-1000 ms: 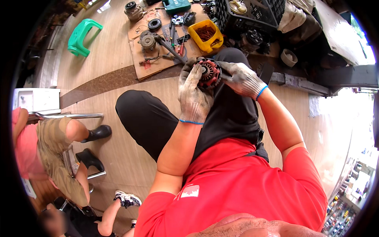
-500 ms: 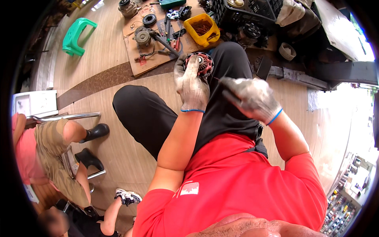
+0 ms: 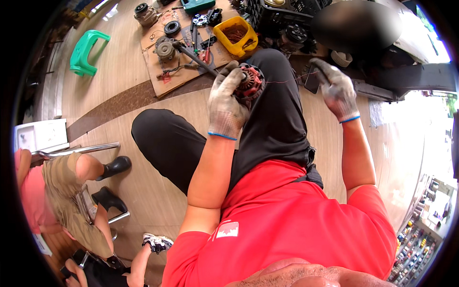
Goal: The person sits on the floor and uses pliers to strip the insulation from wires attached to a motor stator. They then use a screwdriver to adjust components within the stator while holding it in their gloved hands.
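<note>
My left hand [image 3: 225, 106], in a soiled white work glove with a blue cuff, is closed around a round motor part with red-brown copper windings [image 3: 252, 82]. The part is held over my right thigh, its wound face turned to the right. A thin reddish wire [image 3: 283, 82] runs from the windings, slightly slack, towards my right hand [image 3: 338, 93]. That hand, gloved alike, is out to the right beyond my knee, with its fingers closed at the wire's end. The fingertips are dark and the exact grip on the wire is small in view.
Ahead, a cardboard sheet [image 3: 155, 79] holds motor parts [image 3: 166, 50], tools and a cut yellow container [image 3: 235, 36] with copper scraps. A black crate [image 3: 287, 16] stands beyond. A green stool [image 3: 88, 52] is far left. Another seated person's boot [image 3: 117, 167] is at left.
My right hand has swung out to the right and forward, drawing the wire into a longer span. The left hand has tilted the motor part to the right.
</note>
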Tool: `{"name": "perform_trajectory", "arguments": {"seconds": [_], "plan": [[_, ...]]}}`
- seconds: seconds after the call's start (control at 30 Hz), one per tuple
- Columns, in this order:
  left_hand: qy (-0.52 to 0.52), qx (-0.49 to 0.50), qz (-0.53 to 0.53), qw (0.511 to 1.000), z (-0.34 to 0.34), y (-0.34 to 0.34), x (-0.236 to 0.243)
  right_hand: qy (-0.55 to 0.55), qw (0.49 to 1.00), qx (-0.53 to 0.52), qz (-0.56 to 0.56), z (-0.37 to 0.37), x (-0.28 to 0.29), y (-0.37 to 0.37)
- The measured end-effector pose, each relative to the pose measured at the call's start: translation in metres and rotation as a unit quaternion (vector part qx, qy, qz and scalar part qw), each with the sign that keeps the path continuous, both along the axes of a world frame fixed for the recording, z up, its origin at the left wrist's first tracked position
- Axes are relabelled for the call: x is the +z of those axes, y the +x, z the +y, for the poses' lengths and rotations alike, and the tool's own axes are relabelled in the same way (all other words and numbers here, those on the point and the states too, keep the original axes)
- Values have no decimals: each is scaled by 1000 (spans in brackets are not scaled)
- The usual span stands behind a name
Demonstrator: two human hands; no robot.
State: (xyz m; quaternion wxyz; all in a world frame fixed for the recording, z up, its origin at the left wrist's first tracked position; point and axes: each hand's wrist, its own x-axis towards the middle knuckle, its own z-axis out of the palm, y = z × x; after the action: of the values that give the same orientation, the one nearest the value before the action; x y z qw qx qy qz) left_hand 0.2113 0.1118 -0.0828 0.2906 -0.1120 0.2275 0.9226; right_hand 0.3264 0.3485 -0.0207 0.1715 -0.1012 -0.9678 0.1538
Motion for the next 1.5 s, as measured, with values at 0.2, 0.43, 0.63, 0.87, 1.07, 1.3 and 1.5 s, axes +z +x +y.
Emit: {"name": "perform_trajectory", "arguments": {"seconds": [0.2,0.43,0.63,0.87,1.07,1.3,1.5], "plan": [[-142,4,118,983,9,7,2,-122,989,-4,79,-12,26,-2],[-15,-110,43,993,0,2,3,44,993,-35,102,6,25,2],[-112,-73,172,976,6,3,-5,49,993,-40,102,16,26,19],[-122,153,49,979,17,-5,-16,133,980,22,-144,-28,38,99],[-62,80,69,992,15,-4,-23,102,898,-171,-393,62,-38,271],[-73,92,-12,993,11,-22,-8,46,577,-470,-667,51,-48,612],[-29,87,56,994,6,-9,-17,-456,455,-297,-705,-14,-126,613]]}}
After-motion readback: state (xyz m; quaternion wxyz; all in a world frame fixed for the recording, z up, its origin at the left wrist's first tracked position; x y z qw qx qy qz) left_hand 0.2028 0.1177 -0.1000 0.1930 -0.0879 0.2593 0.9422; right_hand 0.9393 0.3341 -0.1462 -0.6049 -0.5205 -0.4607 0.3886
